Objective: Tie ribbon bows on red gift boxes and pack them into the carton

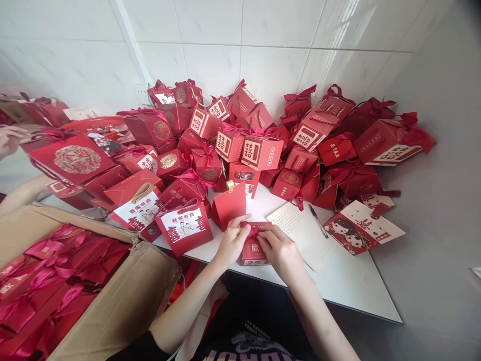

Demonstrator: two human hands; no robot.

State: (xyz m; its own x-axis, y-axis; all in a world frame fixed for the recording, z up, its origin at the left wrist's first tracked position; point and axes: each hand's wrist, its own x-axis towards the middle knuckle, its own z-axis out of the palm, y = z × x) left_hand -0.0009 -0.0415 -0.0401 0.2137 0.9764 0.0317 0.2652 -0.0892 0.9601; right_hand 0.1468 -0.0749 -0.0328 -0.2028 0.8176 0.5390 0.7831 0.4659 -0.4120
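Fingertips of your left hand (231, 244) and right hand (281, 249) pinch the red ribbon (252, 231) atop a small red box (255, 250), set by the near edge of the white table (370, 291). Just past your right hand: handwritten paper (289, 223), black pen (318, 221). Farther back, heaped red boxes (259, 150); behind, tiled wall (278, 60).

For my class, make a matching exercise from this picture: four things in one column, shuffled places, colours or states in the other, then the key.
1. Ribbon
2. Pen
3. Written sheet
4. Carton

A. pale, with lines of handwriting
B. brown, at the picture's left
C. between left hand and right hand
D. slender and dark

Pairs: 1-C, 2-D, 3-A, 4-B
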